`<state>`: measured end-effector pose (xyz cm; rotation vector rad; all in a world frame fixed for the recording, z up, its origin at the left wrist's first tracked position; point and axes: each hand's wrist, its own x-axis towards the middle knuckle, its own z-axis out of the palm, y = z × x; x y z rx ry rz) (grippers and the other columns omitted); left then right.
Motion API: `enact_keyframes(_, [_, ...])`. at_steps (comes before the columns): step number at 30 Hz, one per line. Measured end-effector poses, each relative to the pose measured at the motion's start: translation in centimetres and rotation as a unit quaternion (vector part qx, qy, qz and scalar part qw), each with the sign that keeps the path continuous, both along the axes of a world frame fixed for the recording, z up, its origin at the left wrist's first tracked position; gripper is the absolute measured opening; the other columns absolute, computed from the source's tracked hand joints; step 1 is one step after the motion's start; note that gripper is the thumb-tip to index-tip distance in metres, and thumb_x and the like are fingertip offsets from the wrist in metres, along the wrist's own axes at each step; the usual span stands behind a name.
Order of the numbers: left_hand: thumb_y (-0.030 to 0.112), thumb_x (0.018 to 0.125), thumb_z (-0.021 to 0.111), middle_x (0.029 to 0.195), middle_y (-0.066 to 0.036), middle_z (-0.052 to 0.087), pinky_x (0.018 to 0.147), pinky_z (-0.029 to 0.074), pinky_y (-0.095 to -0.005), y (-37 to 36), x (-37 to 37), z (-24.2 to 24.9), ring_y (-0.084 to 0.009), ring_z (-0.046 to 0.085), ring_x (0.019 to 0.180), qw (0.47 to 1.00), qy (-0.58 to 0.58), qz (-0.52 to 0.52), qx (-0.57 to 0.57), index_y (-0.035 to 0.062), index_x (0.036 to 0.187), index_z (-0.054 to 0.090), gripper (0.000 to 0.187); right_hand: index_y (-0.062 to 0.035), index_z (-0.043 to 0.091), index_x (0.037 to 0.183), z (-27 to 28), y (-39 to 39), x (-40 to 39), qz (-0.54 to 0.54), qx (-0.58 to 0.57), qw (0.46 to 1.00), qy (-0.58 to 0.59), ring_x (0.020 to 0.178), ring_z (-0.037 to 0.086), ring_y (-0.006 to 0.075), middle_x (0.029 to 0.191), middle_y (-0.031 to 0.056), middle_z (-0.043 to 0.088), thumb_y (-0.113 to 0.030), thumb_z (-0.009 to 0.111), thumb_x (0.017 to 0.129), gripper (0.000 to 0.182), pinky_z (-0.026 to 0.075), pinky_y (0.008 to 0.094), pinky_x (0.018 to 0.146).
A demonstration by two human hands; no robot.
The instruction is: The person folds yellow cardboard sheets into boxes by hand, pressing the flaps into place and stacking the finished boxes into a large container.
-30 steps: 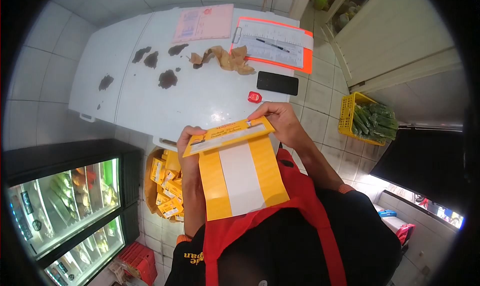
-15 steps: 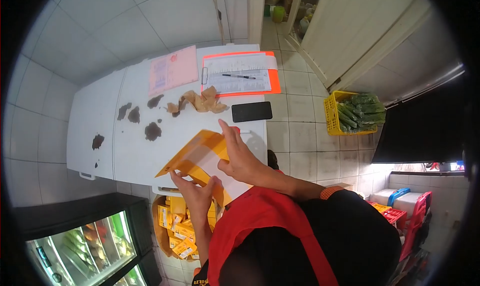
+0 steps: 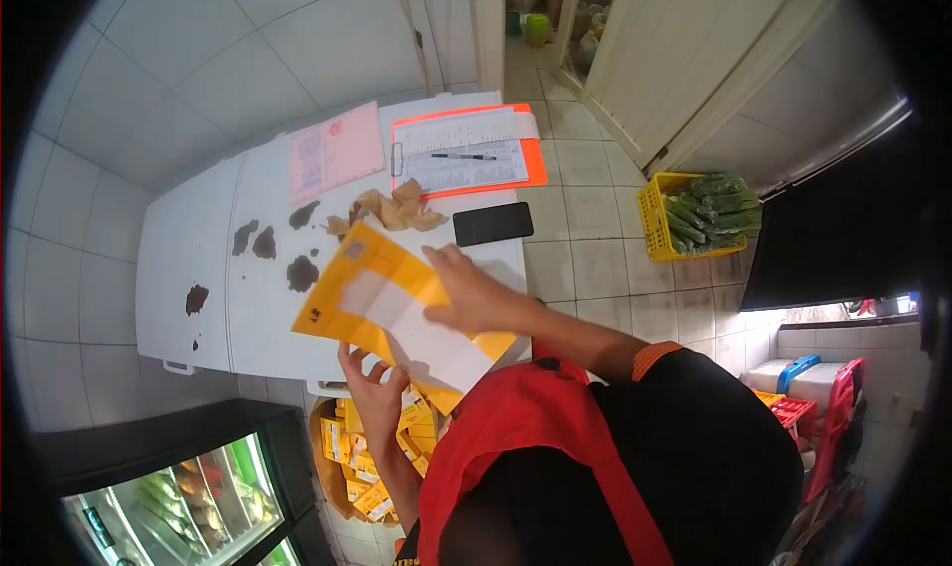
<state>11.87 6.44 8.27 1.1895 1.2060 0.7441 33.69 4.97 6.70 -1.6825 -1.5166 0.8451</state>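
A yellow and white sheet of packaging, creased and partly unfolded, is held above the near edge of the white freezer top. My right hand grips its right side, thumb over the white face. At its lower left edge is my left hand, with the fingers curled against the yellow border. Behind the sheet lies crumpled brown paper. A black phone rests to the right of that paper.
An orange clipboard with papers and a pen lies farther back, beside a pink sheet. Below the freezer edge stands a box of yellow cartons. A yellow crate of wrapped greens is on the floor.
The yellow and white sheet has opened flatter and turned, so more of its printed face shows. My left hand has moved slightly down and left; the camera view has shifted a little.
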Motion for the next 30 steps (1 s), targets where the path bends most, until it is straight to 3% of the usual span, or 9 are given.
enact_keyframes(4, [-0.002,0.067,0.064,0.128,-0.018,0.037,0.080,0.050,-0.0329,0.4,-0.4,-1.3,-0.0256,0.051,0.098,0.992,0.080,0.038,0.087,0.0049,0.140,0.020,0.086,0.0132,0.021,0.137,2.2,-1.4,-1.7,0.006,-0.089,0.987,-0.135,0.111,0.048,0.0415,0.122,0.0305,0.039,-0.020,0.070,0.075,0.086,0.046,0.0404,0.089])
enact_keyframes(13, [-0.009,0.069,0.059,0.127,-0.010,0.041,0.074,0.049,-0.0256,1.4,-5.1,-1.6,-0.0235,0.049,0.109,0.984,-0.013,-0.046,0.174,0.0087,0.145,0.022,0.086,0.0073,0.044,0.128,2.8,1.5,2.2,0.177,-0.075,0.977,0.093,0.077,0.064,0.0302,0.087,0.0248,0.062,-0.010,0.051,0.087,0.046,0.050,0.0391,0.068])
enact_keyframes(15, [-0.013,0.069,0.058,0.127,-0.009,0.043,0.074,0.048,-0.0237,1.1,-3.6,-0.7,-0.0222,0.049,0.110,0.963,-0.021,0.001,0.270,0.0096,0.145,0.024,0.086,0.0037,0.049,0.123,1.5,2.2,0.8,0.017,0.144,0.983,0.110,0.071,0.064,0.0283,0.083,0.0238,0.063,-0.012,0.049,0.089,0.038,0.050,0.0370,0.064])
enact_keyframes(19, [-0.014,0.071,0.057,0.131,-0.012,0.039,0.076,0.049,-0.0273,1.4,-3.2,-3.3,-0.0236,0.047,0.114,0.965,-0.069,0.024,0.251,0.0053,0.137,0.030,0.074,0.0062,0.051,0.111,0.5,1.6,-2.2,-0.063,0.026,0.990,-0.122,0.078,0.064,0.0365,0.089,0.0255,0.063,-0.014,0.049,0.088,0.030,0.050,0.0409,0.068])
enact_keyframes(21, [-0.013,0.069,0.061,0.127,-0.013,0.042,0.096,0.043,-0.0344,0.9,-2.4,-2.7,-0.0225,0.046,0.113,0.969,-0.081,0.083,0.218,0.0089,0.141,0.027,0.083,0.0062,0.054,0.104,0.1,2.0,-1.6,-0.041,0.021,0.995,-0.085,0.082,0.061,0.0428,0.091,0.0279,0.063,-0.011,0.051,0.085,0.026,0.049,0.0434,0.072])
enact_keyframes(23, [-0.005,0.076,0.064,0.124,-0.011,0.045,0.093,0.046,-0.0357,0.6,-2.7,-2.0,-0.0241,0.048,0.111,0.968,-0.060,0.073,0.233,0.0071,0.139,0.030,0.072,0.0058,0.058,0.099,0.1,2.8,-0.1,0.098,0.030,0.995,-0.003,0.074,0.064,0.0357,0.085,0.0246,0.064,-0.005,0.052,0.082,0.022,0.051,0.0393,0.064])
enact_keyframes(26, [0.011,0.080,0.070,0.123,-0.011,0.049,0.095,0.046,-0.0345,0.8,-3.6,-2.4,-0.0245,0.053,0.110,0.917,-0.022,0.140,0.373,0.0028,0.134,0.035,0.065,0.0051,0.060,0.097,4.4,2.4,-0.1,0.060,-0.031,0.978,0.197,0.065,0.065,0.0230,0.078,0.0182,0.064,0.001,0.049,0.081,0.020,0.050,0.0341,0.055])
enact_keyframes(27, [0.015,0.084,0.066,0.123,-0.012,0.050,0.096,0.046,-0.0338,1.3,-3.2,-3.2,-0.0249,0.053,0.111,0.899,-0.185,0.161,0.362,0.0028,0.136,0.033,0.062,0.0051,0.060,0.097,4.4,2.5,-0.5,0.060,-0.031,0.978,0.197,0.065,0.065,0.0230,0.078,0.0182,0.064,0.001,0.049,0.081,0.020,0.050,0.0341,0.055])
enact_keyframes(30, [0.016,0.086,0.062,0.120,-0.013,0.051,0.096,0.046,-0.0350,0.5,-0.7,-0.9,-0.0255,0.052,0.111,0.844,-0.029,0.153,0.514,0.0026,0.135,0.033,0.058,0.0047,0.059,0.100,4.4,3.2,-2.6,-0.027,-0.006,0.967,0.253,0.060,0.062,0.0133,0.072,0.0112,0.063,0.005,0.046,0.082,0.022,0.047,0.0292,0.049])
